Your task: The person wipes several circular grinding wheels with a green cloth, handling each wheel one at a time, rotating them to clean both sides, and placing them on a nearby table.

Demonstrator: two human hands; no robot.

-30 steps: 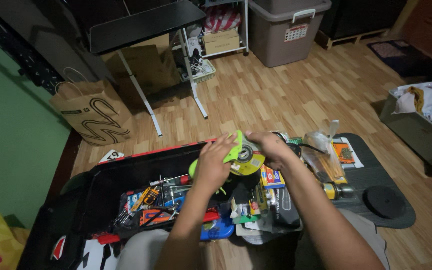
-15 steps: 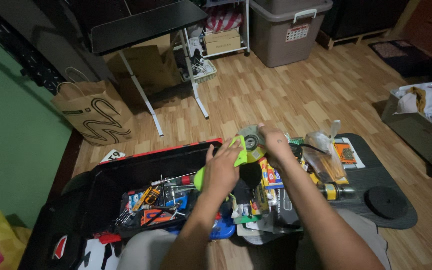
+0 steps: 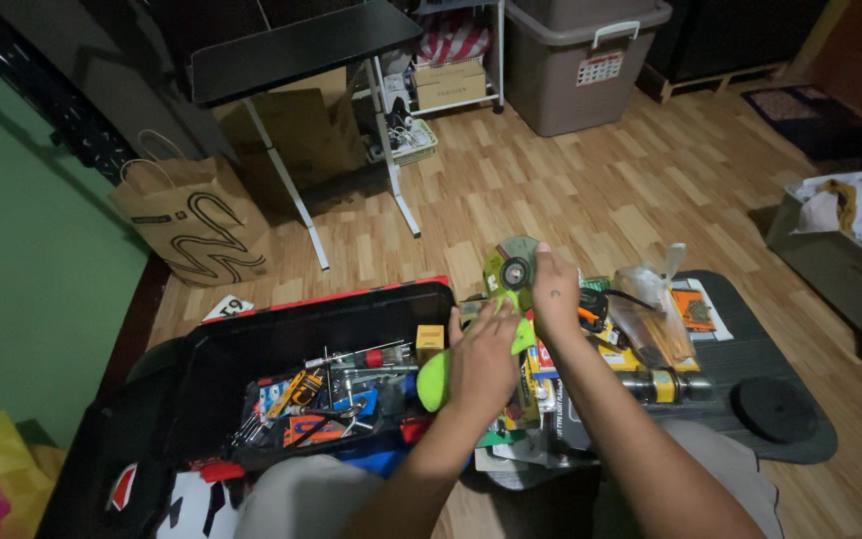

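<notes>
The right hand [image 3: 555, 292] pinches a grinding disc [image 3: 513, 267] upright by its 3 o'clock edge, while the left hand [image 3: 481, 361] at 7 o'clock wraps its fingers [image 3: 471, 329] around a lime-green tool [image 3: 437, 375], beside the open black toolbox [image 3: 251, 344]

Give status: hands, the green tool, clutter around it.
Left hand wrapped on green tool. Right hand pinching cutting disc at tool's head. Below: open tool case, packets, clear bag.

The right hand [image 3: 554, 294] has tipped the disc [image 3: 513, 268] upright; the left hand [image 3: 483, 361] slid down the green grinder [image 3: 435, 377].
</notes>
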